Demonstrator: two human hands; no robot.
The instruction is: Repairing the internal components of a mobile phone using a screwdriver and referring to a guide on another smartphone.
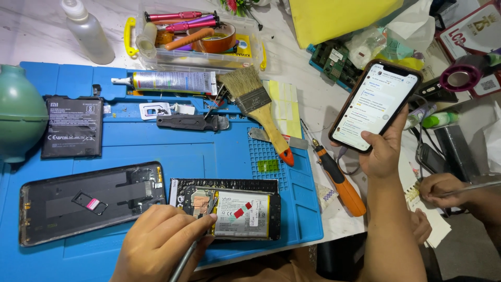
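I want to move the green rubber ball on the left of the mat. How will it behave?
The green rubber ball looks hollow, so probably light and squashy. Being round, it may roll off the blue mat. Its matte surface should grip well.

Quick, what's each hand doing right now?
Left hand: closed, its grip on a thin metal tool over the opened phone.
Right hand: closed around a lit smartphone.

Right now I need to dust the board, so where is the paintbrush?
In the head view the paintbrush lies diagonally on the blue mat's upper right part, bristles beside the glue tube, orange handle tip pointing toward the orange-handled screwdriver.
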